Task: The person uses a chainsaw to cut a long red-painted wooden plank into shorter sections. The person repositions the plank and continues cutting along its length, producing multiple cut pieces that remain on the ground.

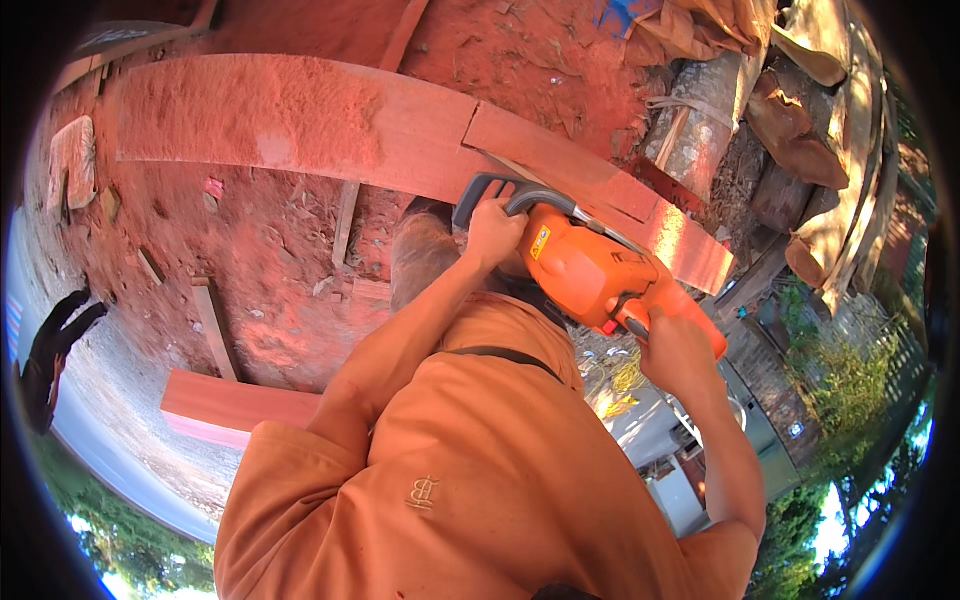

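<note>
An orange chainsaw (585, 265) with a black front hand guard (478, 200) lies across in front of my body. My left hand (495, 230) is closed round its front handle, just behind the guard. The rear handle is in the grip of my right hand (682, 350); some of those fingers are hidden. Beyond the saw lies a long, thick reddish wooden beam (420, 145), bending across the view, with sawdust (270, 100) spread over its left part. A dark cut line (470, 122) crosses the beam above the guard. I cannot make out the saw's bar.
A shorter reddish beam (240, 400) lies at the left, near a narrow wood strip (215, 330). Logs (700, 120) and bark slabs (795, 130) are piled at the far right. A person in dark clothing (50, 360) is at the left edge. Red soil covers the ground.
</note>
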Tool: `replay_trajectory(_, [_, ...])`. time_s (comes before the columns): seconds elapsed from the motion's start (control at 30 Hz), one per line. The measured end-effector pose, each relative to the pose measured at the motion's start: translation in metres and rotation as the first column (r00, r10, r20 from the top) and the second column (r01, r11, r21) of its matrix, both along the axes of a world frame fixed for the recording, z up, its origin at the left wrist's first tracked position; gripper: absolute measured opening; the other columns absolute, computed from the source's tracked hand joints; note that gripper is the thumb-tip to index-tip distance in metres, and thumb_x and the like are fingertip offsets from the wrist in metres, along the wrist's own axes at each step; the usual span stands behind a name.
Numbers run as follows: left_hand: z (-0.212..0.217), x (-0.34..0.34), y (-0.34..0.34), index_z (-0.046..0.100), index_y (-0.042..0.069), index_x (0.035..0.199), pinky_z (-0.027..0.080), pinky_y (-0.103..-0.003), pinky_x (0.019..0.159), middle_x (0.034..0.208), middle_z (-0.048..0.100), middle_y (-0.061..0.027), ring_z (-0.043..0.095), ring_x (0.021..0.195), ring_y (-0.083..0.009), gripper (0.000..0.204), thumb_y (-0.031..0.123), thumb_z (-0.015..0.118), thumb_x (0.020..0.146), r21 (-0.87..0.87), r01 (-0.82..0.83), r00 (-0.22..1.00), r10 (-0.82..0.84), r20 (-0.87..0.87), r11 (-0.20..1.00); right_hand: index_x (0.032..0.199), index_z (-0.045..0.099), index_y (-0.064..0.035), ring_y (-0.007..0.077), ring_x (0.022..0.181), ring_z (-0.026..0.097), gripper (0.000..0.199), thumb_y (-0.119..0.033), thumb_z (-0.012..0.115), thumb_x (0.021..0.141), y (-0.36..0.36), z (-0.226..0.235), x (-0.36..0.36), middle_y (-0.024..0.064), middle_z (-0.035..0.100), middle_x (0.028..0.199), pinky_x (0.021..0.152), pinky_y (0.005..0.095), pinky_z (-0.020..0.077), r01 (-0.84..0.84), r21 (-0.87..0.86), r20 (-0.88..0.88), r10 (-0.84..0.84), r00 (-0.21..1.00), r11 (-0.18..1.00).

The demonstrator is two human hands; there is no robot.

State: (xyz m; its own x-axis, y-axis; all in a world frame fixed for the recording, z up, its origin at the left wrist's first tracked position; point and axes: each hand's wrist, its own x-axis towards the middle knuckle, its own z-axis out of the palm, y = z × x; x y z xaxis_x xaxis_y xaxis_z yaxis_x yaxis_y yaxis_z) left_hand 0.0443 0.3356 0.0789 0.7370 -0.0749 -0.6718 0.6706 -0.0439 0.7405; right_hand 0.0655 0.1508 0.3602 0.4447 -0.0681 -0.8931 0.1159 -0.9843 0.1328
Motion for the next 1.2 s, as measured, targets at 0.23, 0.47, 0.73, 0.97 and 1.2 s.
replay_trajectory(0.23, [-0.005,0.004,0.004,0.071,-0.002,0.081,0.042,-0.031,0.056,0.062,0.057,-0.0019,0.052,0.06,-0.0095,0.023,0.02,0.067,0.083,-0.006,-0.014,0.997,0.013,-0.082,1.0,0.091,0.062,0.0061,0.04,0.073,0.07,0.017,-0.001,0.066,0.076,0.004,-0.007,-0.004,0.0253,0.068,0.075,0.064,0.0478,0.0547,0.008,0.032,0.023,-0.008,1.0,0.999])
replay_trajectory(0.47, [-0.035,0.009,0.026,0.073,-0.001,0.091,0.05,-0.037,0.062,0.064,0.064,-0.014,0.064,0.062,-0.0187,0.024,0.017,0.064,0.079,0.049,0.05,0.988,-0.042,-0.148,0.998,0.091,0.062,0.0041,0.0379,0.074,0.071,0.017,0.0,0.066,0.075,0.022,-0.049,-0.001,0.0246,0.069,0.076,0.065,0.0465,0.0558,-0.003,0.091,0.063,-0.003,0.998,0.996])
replay_trajectory(0.73, [-0.023,-0.004,0.016,0.071,-0.003,0.087,0.051,-0.037,0.06,0.062,0.063,-0.0097,0.062,0.06,-0.0185,0.019,0.012,0.061,0.081,-0.01,0.016,0.995,-0.017,-0.094,1.0,0.094,0.061,0.0039,0.0383,0.073,0.071,0.018,-0.001,0.065,0.076,0.005,-0.014,-0.001,0.0241,0.069,0.074,0.065,0.0473,0.0554,0.021,0.078,0.032,-0.024,0.999,0.997])
replay_trajectory(0.97, [-0.015,0.002,0.017,0.069,-0.003,0.082,0.045,-0.033,0.054,0.058,0.056,-0.0049,0.052,0.055,-0.0115,0.018,0.014,0.063,0.082,0.009,-0.021,0.995,0.022,-0.097,1.0,0.092,0.06,0.0046,0.0396,0.073,0.07,0.017,0.0,0.065,0.076,-0.004,-0.029,-0.009,0.0251,0.068,0.076,0.065,0.0477,0.0553,0.001,0.12,0.045,-0.007,0.999,0.993])
replay_trajectory(1.2, [-0.015,0.007,0.029,0.066,-0.004,0.077,0.043,-0.032,0.052,0.058,0.056,-0.0047,0.051,0.055,-0.0108,0.019,0.014,0.063,0.082,0.051,0.035,0.985,-0.026,-0.168,0.998,0.09,0.061,0.0041,0.0385,0.074,0.071,0.016,0.001,0.064,0.075,0.004,-0.041,-0.009,0.0242,0.069,0.076,0.064,0.0461,0.0561,-0.031,0.149,0.101,0.016,0.995,0.988])
